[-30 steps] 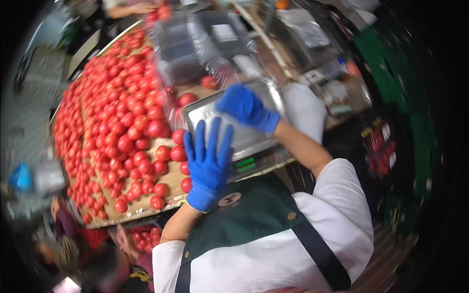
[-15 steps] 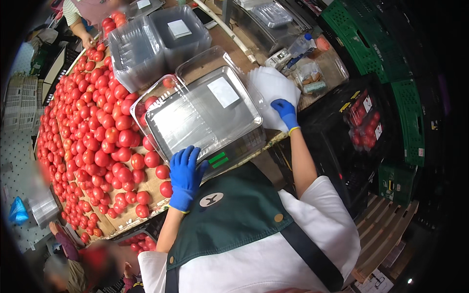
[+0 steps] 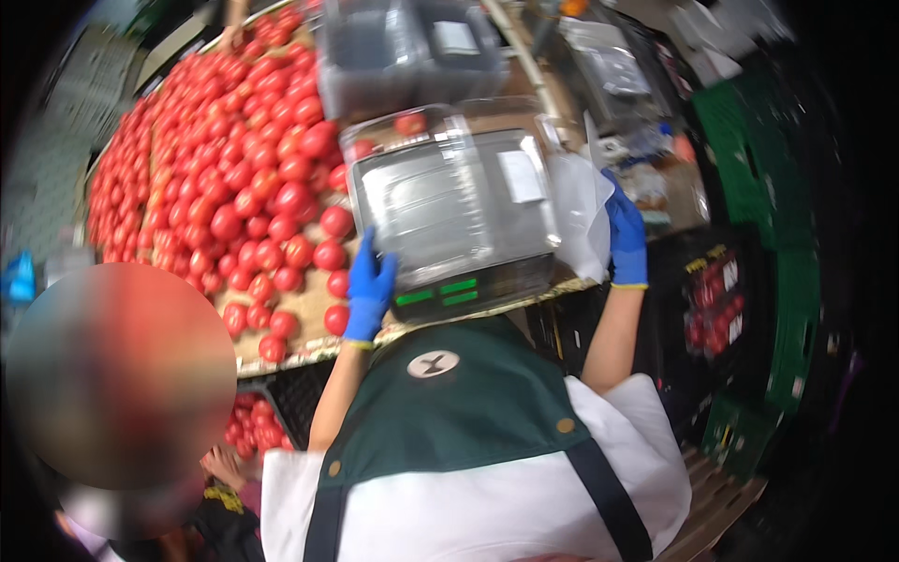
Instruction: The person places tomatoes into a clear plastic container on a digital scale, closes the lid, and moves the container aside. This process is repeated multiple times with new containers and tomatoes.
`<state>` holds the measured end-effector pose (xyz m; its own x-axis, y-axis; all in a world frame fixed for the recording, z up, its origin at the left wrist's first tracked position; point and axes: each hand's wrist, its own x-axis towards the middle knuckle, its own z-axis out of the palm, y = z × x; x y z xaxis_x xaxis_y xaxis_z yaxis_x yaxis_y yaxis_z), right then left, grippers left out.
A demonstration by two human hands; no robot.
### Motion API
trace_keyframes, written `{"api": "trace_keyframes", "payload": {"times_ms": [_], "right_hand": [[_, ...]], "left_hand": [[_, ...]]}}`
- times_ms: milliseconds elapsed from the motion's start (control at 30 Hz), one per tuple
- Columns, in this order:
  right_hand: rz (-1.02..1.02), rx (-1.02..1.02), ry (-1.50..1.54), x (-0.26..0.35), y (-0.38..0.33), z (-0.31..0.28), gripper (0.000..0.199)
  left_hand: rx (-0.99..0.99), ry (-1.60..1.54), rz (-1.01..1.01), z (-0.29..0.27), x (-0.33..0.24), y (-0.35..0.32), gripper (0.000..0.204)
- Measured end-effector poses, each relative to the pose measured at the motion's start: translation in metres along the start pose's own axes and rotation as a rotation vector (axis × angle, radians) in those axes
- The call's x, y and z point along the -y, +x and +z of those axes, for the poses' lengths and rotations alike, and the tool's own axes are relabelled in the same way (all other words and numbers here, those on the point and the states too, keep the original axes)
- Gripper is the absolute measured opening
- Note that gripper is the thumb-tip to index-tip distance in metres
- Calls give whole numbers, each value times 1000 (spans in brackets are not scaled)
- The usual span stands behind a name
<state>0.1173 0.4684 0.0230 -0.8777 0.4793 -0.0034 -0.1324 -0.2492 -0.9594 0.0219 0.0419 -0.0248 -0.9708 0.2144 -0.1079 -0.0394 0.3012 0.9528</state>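
Note:
Both my hands wear blue gloves. My left hand (image 3: 370,288) rests with fingers spread at the front left corner of a clear plastic container (image 3: 449,192) that sits on a scale (image 3: 459,281) with a green display. My right hand (image 3: 626,234) grips the edge of a white sheet or bag (image 3: 579,220) just right of the scale. A large bed of red tomatoes (image 3: 234,178) lies to the left on cardboard, a few close to my left hand.
Stacked clear plastic containers (image 3: 412,47) stand behind the scale. Green crates (image 3: 777,234) and a dark crate with packed tomatoes (image 3: 712,300) are on the right. Another person is at the lower left, beside a crate of tomatoes (image 3: 253,431).
My left hand came down from above the tomatoes to the scale's front left corner. My right hand moved off the container to the white sheet at the right.

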Motion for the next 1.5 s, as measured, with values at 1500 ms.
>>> {"api": "trace_keyframes", "payload": {"times_ms": [1500], "right_hand": [[-317, 834, -1151, -185, -112, 354, 47]], "left_hand": [[27, 418, 97, -128, 103, -1, 62]]}}
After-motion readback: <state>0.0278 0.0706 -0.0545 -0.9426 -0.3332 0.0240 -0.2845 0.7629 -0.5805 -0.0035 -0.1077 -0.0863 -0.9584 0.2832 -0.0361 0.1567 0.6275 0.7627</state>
